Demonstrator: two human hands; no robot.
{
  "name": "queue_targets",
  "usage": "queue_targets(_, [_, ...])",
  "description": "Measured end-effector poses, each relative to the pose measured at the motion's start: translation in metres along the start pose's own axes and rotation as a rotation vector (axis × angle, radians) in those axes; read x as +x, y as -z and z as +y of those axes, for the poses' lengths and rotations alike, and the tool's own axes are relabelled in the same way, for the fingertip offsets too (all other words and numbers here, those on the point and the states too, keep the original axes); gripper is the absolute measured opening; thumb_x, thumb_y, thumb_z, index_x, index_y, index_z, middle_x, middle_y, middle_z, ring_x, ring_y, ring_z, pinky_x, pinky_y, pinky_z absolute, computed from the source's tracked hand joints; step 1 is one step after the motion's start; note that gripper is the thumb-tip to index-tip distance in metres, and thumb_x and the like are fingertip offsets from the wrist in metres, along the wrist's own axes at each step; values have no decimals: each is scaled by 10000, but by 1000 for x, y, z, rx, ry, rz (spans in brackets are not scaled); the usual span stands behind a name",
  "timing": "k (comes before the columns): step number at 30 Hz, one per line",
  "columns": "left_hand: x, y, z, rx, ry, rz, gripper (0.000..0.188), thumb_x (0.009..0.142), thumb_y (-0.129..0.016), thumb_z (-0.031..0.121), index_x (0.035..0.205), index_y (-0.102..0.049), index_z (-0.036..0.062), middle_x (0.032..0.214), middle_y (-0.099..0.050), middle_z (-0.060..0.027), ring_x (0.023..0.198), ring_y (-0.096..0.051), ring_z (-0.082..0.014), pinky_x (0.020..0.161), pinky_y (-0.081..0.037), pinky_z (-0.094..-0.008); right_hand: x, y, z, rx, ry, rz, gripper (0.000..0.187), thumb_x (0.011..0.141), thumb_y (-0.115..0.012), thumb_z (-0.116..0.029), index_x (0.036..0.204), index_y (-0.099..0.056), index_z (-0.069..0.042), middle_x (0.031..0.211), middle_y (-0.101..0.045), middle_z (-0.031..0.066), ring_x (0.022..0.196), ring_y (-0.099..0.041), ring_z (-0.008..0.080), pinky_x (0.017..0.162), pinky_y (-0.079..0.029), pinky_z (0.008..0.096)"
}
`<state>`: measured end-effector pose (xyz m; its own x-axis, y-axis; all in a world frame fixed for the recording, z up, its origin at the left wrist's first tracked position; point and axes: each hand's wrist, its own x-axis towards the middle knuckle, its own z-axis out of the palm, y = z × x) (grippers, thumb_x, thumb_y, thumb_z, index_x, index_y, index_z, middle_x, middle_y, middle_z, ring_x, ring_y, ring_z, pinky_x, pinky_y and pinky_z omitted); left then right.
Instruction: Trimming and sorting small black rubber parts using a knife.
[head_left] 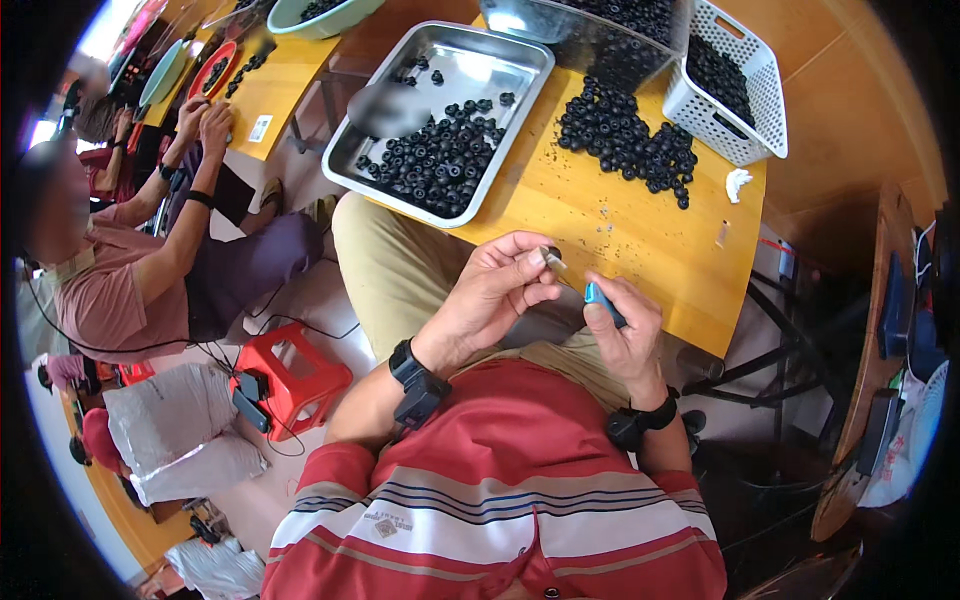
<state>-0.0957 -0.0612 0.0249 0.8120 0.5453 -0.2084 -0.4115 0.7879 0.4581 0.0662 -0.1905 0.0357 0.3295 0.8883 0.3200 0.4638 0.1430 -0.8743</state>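
Observation:
Above my lap, at the near edge of the yellow table (pixel 540 197), my left hand (pixel 490 290) pinches a small black rubber ring-shaped piece (pixel 553 253) between thumb and fingers. A pale tip shows beside the piece; I cannot tell what it is. Just to the right, my right hand (pixel 630 325) is closed around a small blue-handled tool (pixel 598 294), its working end too small to make out. The two hands are close but apart. Beyond them a metal tray (pixel 480 65) holds many similar black pieces (pixel 440 155), and a loose heap (pixel 620 135) lies on the table.
At the back right stand a clear bin (pixel 655 62) and a white perforated basket (pixel 718 137), both with black pieces. A crumpled white scrap (pixel 738 185) lies near the table's right edge. On the left are a seated co-worker (pixel 130 270) and a red stool (pixel 295 375).

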Motion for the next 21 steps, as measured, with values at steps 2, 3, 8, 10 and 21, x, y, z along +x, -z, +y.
queue_targets(2, [-1,1,-8,-18,-4,2,197,963,-616,71,1150,-618,11,940,-673,-63,841,-671,-148,794,-611,-309,-6,3,2,-31,3,2,362,910,-709,-243,1105,-668,59,735,-589,111,622,-575,191,575,-450,295])
queue_targets(3, [-1,2,-9,-16,2,2,197,963,-616,71,1150,-618,11,940,-673,-63,841,-671,-148,794,-611,-309,-5,4,1,-57,28,11,363,904,-717,-242,1105,-670,56,722,-585,111,605,-574,196,559,-447,298])
queue_targets(8, [-1,6,-15,12,5,-32,221,949,-638,94,1156,-607,21,1031,-670,-71,868,-670,-143,794,-612,-315,-10,10,4,-87,35,10,369,893,-730,-241,1111,-673,52,702,-581,114,579,-575,207,536,-446,306])
queue_targets(10, [-1,6,-16,14,6,-28,220,950,-638,93,1155,-606,20,1036,-668,-77,867,-670,-144,793,-613,-315,-10,11,5,-88,51,9,362,887,-736,-231,1112,-677,47,698,-580,111,577,-574,203,530,-444,306])
queue_targets(21, [-1,-1,-13,20,3,-13,198,959,-619,68,1148,-615,10,889,-659,-71,810,-673,-157,772,-608,-290,-8,12,9,-54,51,55,364,864,-761,-237,1087,-689,41,730,-622,125,613,-612,212,549,-465,302])
